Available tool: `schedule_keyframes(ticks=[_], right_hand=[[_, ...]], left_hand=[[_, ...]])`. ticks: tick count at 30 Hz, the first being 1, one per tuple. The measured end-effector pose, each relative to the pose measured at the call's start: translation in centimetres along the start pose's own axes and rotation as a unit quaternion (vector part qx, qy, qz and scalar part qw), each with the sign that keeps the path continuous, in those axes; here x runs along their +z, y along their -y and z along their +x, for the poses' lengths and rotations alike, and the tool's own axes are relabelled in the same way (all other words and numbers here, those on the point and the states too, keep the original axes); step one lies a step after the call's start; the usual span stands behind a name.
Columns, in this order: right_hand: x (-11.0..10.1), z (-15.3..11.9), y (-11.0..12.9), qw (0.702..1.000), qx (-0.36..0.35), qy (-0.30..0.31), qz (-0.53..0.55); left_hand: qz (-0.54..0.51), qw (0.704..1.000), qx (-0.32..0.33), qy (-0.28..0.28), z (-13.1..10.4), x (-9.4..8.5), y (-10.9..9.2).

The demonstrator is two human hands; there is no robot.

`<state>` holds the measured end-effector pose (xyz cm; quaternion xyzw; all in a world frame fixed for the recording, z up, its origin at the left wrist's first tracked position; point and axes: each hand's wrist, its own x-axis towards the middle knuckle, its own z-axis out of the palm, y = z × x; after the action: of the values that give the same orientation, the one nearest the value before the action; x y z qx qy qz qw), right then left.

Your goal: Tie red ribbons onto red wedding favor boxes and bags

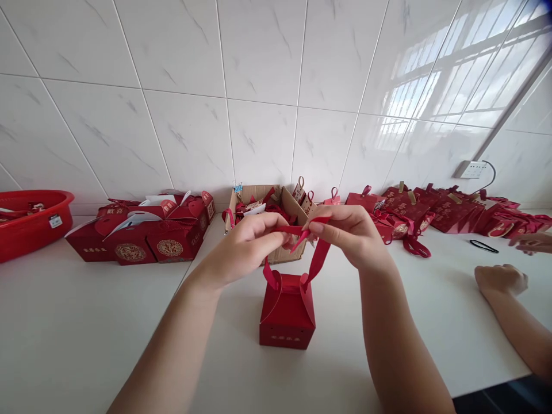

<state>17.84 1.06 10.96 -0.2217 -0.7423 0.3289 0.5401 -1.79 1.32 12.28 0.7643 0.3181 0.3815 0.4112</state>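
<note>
The left hand (244, 248) and right hand (354, 234), nearly closed, pinch the flat red fabric ribbon (318, 260) along a nine-to-three-o'clock axis, the small red cardboard box (287, 316) standing at five o'clock from the left, seven from the right.

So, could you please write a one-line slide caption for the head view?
Left hand and right hand pinch a red ribbon above a small red box on a white table.
</note>
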Motion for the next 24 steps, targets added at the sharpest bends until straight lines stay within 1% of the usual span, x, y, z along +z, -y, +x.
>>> schedule_keyframes(ticks=[3,5,7,9,13,18,20,22,24], right_hand=[[-0.4,-0.4,0.4,0.988,-0.054,0.015,-0.140],[-0.4,-0.6,0.5,0.973,-0.085,0.005,-0.214],[-0.2,-0.6,0.3,0.960,-0.108,-0.008,-0.260],[-0.1,-0.5,0.1,0.948,-0.129,-0.013,-0.290],[0.2,-0.2,-0.3,0.934,-0.146,-0.014,-0.325],[0.3,0.0,-0.5,0.933,-0.144,-0.021,-0.330],[0.5,0.0,-0.5,0.931,-0.146,-0.019,-0.333],[0.7,0.1,-0.4,0.933,-0.149,-0.017,-0.327],[0.7,0.1,-0.5,0.943,-0.143,-0.016,-0.301]], left_hand=[[0.023,0.999,-0.001,-0.033,0.1,-0.1,0.1],[0.027,0.999,-0.001,-0.034,0.2,-0.2,0.2],[0.013,1.000,0.007,-0.025,0.3,-0.3,0.3],[0.009,0.999,0.016,-0.028,0.3,-0.2,0.3],[0.055,0.997,0.029,-0.056,0.1,-0.1,0.5],[0.027,0.998,0.034,-0.036,0.0,-0.1,0.7],[0.017,0.999,0.026,-0.038,0.1,0.0,0.8],[0.015,0.998,0.026,-0.052,0.2,0.1,0.9],[0.033,0.995,0.046,-0.082,0.3,0.3,1.0]])
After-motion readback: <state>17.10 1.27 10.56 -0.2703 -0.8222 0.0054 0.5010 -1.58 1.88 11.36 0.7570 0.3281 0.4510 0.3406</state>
